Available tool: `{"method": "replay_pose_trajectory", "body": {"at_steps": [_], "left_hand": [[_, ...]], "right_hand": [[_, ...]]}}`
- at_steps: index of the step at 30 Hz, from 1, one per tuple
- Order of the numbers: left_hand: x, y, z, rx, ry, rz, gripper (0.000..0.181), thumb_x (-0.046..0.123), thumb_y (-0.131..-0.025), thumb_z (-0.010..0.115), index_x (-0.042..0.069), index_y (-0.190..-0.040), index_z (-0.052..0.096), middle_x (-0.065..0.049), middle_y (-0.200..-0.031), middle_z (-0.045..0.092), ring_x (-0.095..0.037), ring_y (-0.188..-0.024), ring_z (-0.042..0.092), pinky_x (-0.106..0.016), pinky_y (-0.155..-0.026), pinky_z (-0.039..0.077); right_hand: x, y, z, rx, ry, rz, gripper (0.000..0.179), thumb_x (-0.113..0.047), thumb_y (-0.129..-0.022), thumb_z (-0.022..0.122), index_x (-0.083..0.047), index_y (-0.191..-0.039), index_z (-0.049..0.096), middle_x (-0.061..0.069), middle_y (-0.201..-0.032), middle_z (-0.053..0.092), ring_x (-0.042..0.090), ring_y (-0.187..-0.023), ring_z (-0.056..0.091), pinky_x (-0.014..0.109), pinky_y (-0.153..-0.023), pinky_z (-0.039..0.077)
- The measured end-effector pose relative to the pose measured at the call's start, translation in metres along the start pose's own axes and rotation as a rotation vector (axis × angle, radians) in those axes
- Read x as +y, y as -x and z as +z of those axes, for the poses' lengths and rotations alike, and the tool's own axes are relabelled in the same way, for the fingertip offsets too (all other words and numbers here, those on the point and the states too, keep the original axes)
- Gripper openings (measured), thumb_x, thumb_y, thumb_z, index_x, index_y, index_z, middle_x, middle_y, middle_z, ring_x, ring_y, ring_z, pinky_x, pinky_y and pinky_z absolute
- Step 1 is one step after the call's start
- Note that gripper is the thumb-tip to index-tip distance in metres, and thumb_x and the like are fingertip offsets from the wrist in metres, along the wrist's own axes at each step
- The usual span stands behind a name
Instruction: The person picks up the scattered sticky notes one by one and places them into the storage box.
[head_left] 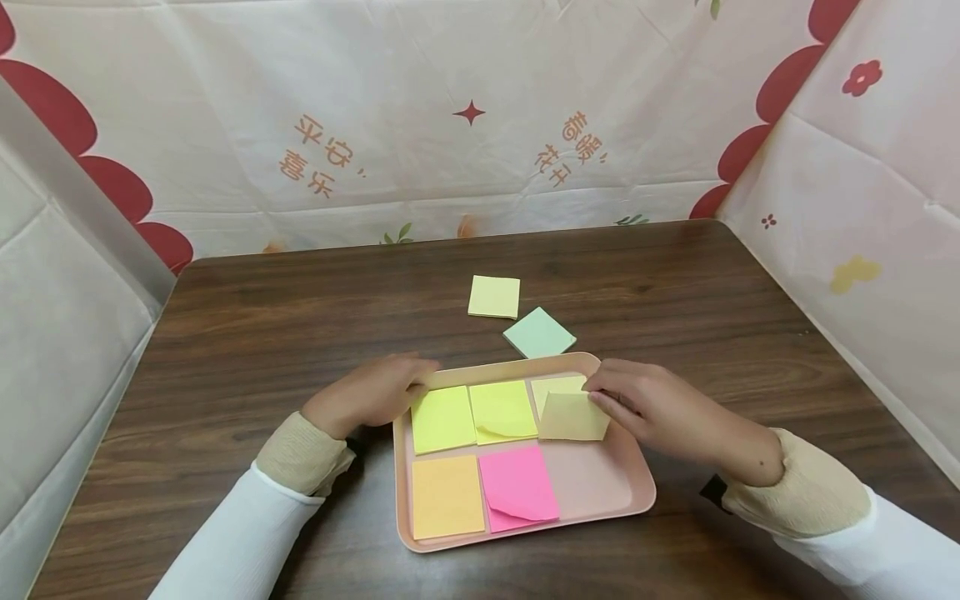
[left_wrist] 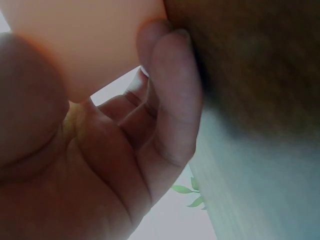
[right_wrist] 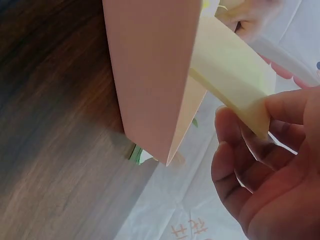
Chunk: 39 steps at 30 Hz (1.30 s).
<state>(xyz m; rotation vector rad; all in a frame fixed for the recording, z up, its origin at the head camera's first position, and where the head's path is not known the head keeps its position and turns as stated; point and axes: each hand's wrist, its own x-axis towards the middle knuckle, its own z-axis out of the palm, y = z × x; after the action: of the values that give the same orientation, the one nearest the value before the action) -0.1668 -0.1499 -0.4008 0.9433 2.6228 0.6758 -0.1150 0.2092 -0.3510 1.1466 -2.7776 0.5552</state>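
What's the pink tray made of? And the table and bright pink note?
The tray looks like smooth plastic: its rim seems moulded. The table has streaky grain and a slight sheen: wood, maybe laminate. The note seems matte paper: its edge curls.

Orange Chinese lettering – two four-character phrases on the white cloth (head_left: 420,58).
In the head view, "平安喜乐" (head_left: 318,158) stands at about 10 o'clock from the middle and "春暖花开" (head_left: 572,150) at about 1 o'clock – each set in two slanting rows of two, 平安 above 喜乐 and 春暖 above 花开, with a small tick mark beside each phrase. In the right wrist view, a pair of orange characters (right_wrist: 189,229) shows on the cloth between 5 and 6 o'clock, apparently 花开, the lower one cut by the bottom edge.
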Motion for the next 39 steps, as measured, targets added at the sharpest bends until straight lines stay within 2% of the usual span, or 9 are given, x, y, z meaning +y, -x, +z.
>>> {"method": "replay_pose_trajectory", "body": {"at_steps": [5,13,20,23,27,32,35,39], "left_hand": [[-0.001,0.0,0.0,0.0,0.006,0.002,0.024,0.0,-0.098,0.053,0.017,-0.081,0.055,0.004,-0.074,0.045,-0.012,-0.075,0.048,-0.027,-0.072,0.045],[-0.001,0.0,-0.001,0.005,0.034,0.003,0.026,-0.002,-0.098,0.05,0.018,-0.083,0.058,0.005,-0.075,0.047,-0.012,-0.076,0.049,-0.029,-0.073,0.045],[0.0,0.001,-0.001,0.002,0.03,0.004,0.025,-0.001,-0.098,0.05,0.017,-0.083,0.057,0.004,-0.075,0.046,-0.012,-0.076,0.049,-0.029,-0.074,0.045],[0.0,0.0,-0.001,0.004,0.033,0.005,0.025,-0.002,-0.097,0.05,0.017,-0.081,0.056,0.005,-0.074,0.045,-0.012,-0.075,0.049,-0.028,-0.073,0.045],[0.001,0.0,-0.001,0.002,0.04,-0.003,0.026,-0.003,-0.097,0.049,0.016,-0.08,0.055,0.005,-0.073,0.044,-0.012,-0.075,0.049,-0.028,-0.072,0.045],[0.001,0.0,-0.001,-0.003,0.047,-0.012,0.025,-0.002,-0.097,0.049,0.016,-0.081,0.055,0.005,-0.073,0.045,-0.012,-0.075,0.05,-0.028,-0.072,0.045],[0.001,0.0,-0.001,-0.005,0.049,-0.014,0.025,-0.002,-0.097,0.05,0.017,-0.082,0.056,0.005,-0.073,0.046,-0.012,-0.076,0.05,-0.028,-0.072,0.045],[0.0,0.0,-0.001,-0.003,0.046,-0.008,0.024,-0.001,-0.098,0.05,0.016,-0.082,0.056,0.005,-0.073,0.045,-0.012,-0.075,0.05,-0.028,-0.072,0.045]], "right_hand": [[0.0,0.003,-0.001,-0.041,-0.058,-0.03,0.016,-0.005,-0.093,0.068,-0.021,-0.092,0.067,-0.017,-0.086,0.057,-0.003,-0.076,0.049,0.021,-0.067,0.047],[0.002,0.007,-0.002,-0.158,-0.168,-0.098,0.016,-0.005,-0.096,0.064,-0.02,-0.097,0.069,-0.015,-0.088,0.059,-0.005,-0.078,0.05,0.019,-0.067,0.048],[0.002,0.008,-0.002,-0.267,-0.239,-0.107,0.014,-0.011,-0.099,0.061,-0.022,-0.094,0.068,-0.016,-0.083,0.054,-0.006,-0.075,0.047,0.017,-0.065,0.045],[0.001,0.008,-0.001,-0.295,-0.238,-0.101,0.014,-0.013,-0.099,0.062,-0.023,-0.09,0.066,-0.017,-0.078,0.051,-0.005,-0.073,0.045,0.017,-0.064,0.044],[0.0,0.008,0.002,-0.313,-0.194,-0.075,0.019,-0.016,-0.094,0.068,-0.025,-0.08,0.061,-0.018,-0.07,0.043,-0.005,-0.067,0.039,0.016,-0.062,0.04],[-0.003,0.008,0.008,-0.286,-0.088,-0.073,0.029,-0.015,-0.083,0.078,-0.024,-0.071,0.054,-0.018,-0.061,0.03,-0.006,-0.058,0.025,0.014,-0.053,0.029],[-0.005,0.007,0.011,-0.268,0.006,-0.082,0.023,-0.015,-0.077,0.081,-0.023,-0.076,0.06,-0.018,-0.059,0.035,-0.004,-0.057,0.025,0.016,-0.053,0.03],[-0.009,0.007,0.015,-0.278,0.15,-0.071,0.024,-0.02,-0.073,0.085,-0.022,-0.089,0.068,-0.018,-0.061,0.048,0.001,-0.059,0.035,0.025,-0.063,0.038]]}}
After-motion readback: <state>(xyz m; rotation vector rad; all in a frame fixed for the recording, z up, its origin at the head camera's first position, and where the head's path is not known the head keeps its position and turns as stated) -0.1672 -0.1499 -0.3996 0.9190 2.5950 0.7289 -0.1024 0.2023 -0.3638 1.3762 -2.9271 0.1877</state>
